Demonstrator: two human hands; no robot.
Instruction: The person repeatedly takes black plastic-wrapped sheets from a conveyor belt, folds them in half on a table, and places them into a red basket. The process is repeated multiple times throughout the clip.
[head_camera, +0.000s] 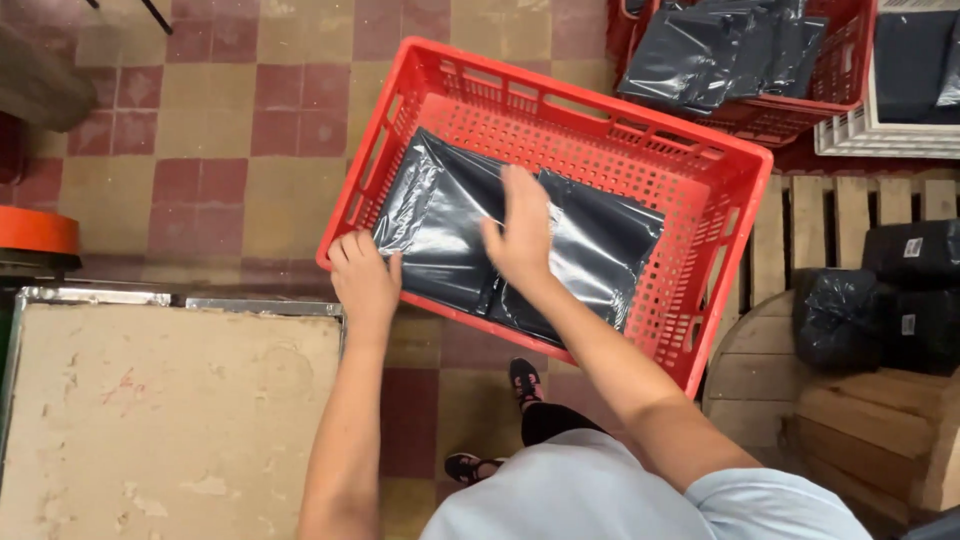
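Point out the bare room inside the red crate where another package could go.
Red crate: bare mesh along the far wall and right side. Black bags crowd the near-left, under the right hand; the left hand holds the near rim.

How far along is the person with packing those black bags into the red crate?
Done: two black bags lie flat in the red crate. In hand: the right hand presses on them, and the left hand grips the crate's near edge. Left: the crate has room above them, and more wrapped black packages sit on the wooden pallet to the right.
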